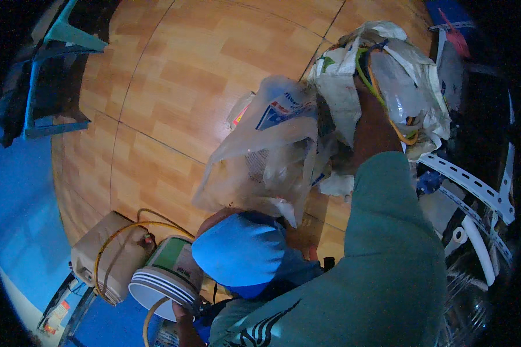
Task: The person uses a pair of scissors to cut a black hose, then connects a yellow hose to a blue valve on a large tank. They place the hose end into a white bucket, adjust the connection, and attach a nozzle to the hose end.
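My right arm (379, 127), in a green sleeve, reaches into a white woven sack (338, 107) at the far right. Its hand is hidden among the sack's folds, so its fingers do not show. Yellow-green cables (366, 72) and a clear plastic package (388, 87) stick out of the sack's mouth. At the lower left, my left hand (183, 315) grips the rim of a white bucket (171, 269) with a green label. The bucket lies tilted, its mouth facing me, and a yellowish hose (149, 321) comes out of it.
A translucent plastic bag (266, 150) with things inside sits on the wood-patterned floor (179, 75). Beside the bucket is a beige jerrycan (101, 254) with a hose over it. Slotted metal angles (466, 179) and a white roll (458, 235) lie right. My blue-clad knee (240, 248) is in front.
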Tool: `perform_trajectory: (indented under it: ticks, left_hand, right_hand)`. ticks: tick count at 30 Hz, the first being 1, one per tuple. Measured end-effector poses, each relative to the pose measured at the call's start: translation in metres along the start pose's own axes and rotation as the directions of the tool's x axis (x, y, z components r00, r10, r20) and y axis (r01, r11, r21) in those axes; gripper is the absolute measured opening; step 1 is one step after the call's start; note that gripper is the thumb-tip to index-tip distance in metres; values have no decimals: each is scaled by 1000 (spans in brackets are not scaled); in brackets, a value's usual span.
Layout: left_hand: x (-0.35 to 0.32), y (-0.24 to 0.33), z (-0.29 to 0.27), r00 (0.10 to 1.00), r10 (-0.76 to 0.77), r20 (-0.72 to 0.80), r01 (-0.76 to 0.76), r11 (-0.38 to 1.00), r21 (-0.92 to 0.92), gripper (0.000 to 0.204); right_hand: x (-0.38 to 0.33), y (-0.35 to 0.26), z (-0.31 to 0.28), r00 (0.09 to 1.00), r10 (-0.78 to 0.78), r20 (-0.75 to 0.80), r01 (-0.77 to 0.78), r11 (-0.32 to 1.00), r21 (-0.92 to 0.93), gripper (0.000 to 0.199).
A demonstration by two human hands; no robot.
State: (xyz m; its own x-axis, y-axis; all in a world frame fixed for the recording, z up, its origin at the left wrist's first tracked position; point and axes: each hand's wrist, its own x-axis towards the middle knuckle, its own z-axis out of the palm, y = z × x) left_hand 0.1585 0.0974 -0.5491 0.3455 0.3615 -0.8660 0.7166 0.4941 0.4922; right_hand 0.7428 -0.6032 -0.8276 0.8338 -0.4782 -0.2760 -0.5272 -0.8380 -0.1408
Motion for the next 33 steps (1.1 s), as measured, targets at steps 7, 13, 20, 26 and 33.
perform_trajectory:
  ticks: [7, 13, 20, 26, 33]
  left_hand:
    - [-6, 7, 15, 988, -68, -136, 51, 991, -127, 44]
    - [-12, 7, 18, 1000, -2, 3, 2, 998, -69, 46]
    - [-5, -3, 16, 976, 34, -214, -65, 988, -140, 49]
    - [1, -12, 4, 957, 162, -242, -194, 974, -118, 49]
    - [8, 4, -32, 918, 264, -295, -260, 964, 56, 47]
  right_hand:
    - [-20, -11, 6, 994, -101, 43, 104, 993, -64, 35]
    - [-35, -17, -6, 977, -206, 51, 209, 976, -53, 35]
    - [-85, -3, -89, 949, -296, -107, 298, 738, 606, 36]
    - [-186, -7, -227, 979, -142, -143, 140, -34, 990, 52]
    - [-232, -18, -281, 862, -454, -225, -40, -505, 862, 58]
